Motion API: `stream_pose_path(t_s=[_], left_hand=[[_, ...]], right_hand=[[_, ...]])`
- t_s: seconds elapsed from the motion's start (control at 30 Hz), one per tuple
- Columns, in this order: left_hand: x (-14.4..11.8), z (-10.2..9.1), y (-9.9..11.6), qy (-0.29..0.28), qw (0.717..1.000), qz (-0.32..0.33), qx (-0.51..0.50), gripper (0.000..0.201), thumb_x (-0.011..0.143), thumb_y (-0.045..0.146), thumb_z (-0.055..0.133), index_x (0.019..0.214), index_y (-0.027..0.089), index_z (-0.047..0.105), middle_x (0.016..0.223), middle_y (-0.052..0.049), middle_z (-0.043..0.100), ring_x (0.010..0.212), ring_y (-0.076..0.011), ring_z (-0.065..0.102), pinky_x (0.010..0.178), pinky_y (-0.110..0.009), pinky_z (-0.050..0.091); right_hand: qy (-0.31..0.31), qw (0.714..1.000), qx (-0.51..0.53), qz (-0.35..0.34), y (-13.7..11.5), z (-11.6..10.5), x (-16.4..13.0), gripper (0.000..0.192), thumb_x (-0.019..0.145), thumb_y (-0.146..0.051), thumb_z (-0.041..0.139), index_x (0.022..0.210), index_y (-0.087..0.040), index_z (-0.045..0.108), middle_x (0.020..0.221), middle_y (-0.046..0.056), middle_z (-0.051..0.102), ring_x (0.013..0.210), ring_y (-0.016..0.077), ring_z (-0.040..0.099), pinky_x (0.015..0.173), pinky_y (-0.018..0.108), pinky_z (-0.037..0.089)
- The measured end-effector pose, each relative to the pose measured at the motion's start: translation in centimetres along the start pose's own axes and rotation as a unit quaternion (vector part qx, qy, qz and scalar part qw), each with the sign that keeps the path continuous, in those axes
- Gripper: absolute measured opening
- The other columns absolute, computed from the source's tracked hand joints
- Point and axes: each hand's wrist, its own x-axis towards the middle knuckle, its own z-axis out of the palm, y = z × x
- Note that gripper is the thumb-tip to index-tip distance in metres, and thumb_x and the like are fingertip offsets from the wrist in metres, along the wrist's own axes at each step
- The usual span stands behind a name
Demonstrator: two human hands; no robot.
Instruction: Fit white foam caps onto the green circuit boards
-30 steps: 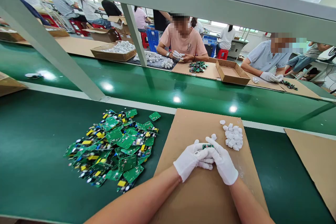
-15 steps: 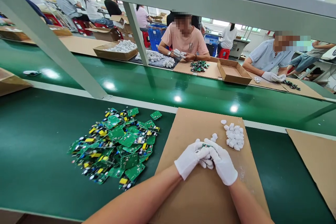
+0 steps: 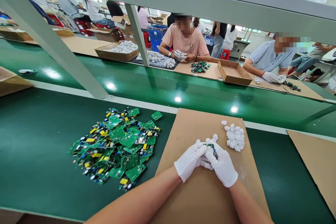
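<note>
A green counter [image 3: 39,154] filled the lower half of the frame, with a brown cardboard sheet [image 3: 194,126] laid on it at lower centre and a second sheet [image 3: 315,157] at the lower right. A loose heap of green circuit boards [image 3: 118,145] was spread on the counter left of centre. A small cluster of white plastic caps [image 3: 234,137] lay on the cardboard near its upper right corner. A shiny green conveyor belt [image 3: 168,91] ran across the middle of the frame behind a grey metal frame post [image 3: 49,47]. In the upper part, other people were seated at a far counter with cardboard boxes [image 3: 233,73] and piles of white parts.

At lower centre, above the cardboard sheet, the gloved left hand [image 3: 189,161] and the gloved right hand [image 3: 222,164] were pressed together. The fingers of both were closed around a small green circuit board [image 3: 210,145], of which only a sliver was seen at the fingertips, just left of the caps. Its long axis appeared to run roughly left to right in the frame; its facing could not be told.
</note>
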Motion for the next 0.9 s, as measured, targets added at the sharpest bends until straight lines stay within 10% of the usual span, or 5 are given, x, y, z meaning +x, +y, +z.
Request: stream_pose_path(t_s=[0.43,0.9], left_hand=[[0.04,0.46,0.14,0.038,0.991,-0.003,0.131,0.041,0.066,0.05,0.067,0.073,0.011,0.058,0.063,-0.007,0.062,0.053,-0.0165,0.061,0.051,-0.026,0.047],[-0.2,0.03,0.48,-0.008,0.999,-0.018,-0.047,0.027,0.076,0.036,0.062,0.086,0.011,0.06,0.073,-0.009,0.064,0.065,-0.0183,0.062,0.067,-0.038,0.051]], right_hand=[[-0.017,0.999,0.049,-0.006,-0.35,-0.41,0.24,0.037,0.088,-0.038,0.042,0.117,-0.022,0.059,0.101,0.003,0.07,0.103,0.0217,0.06,0.094,0.034,0.044],[-0.016,0.999,0.032,-0.004,0.05,-0.2,0.19,0.047,0.082,-0.043,0.055,0.125,-0.022,0.052,0.117,0.007,0.062,0.108,0.024,0.056,0.096,0.039,0.043]])
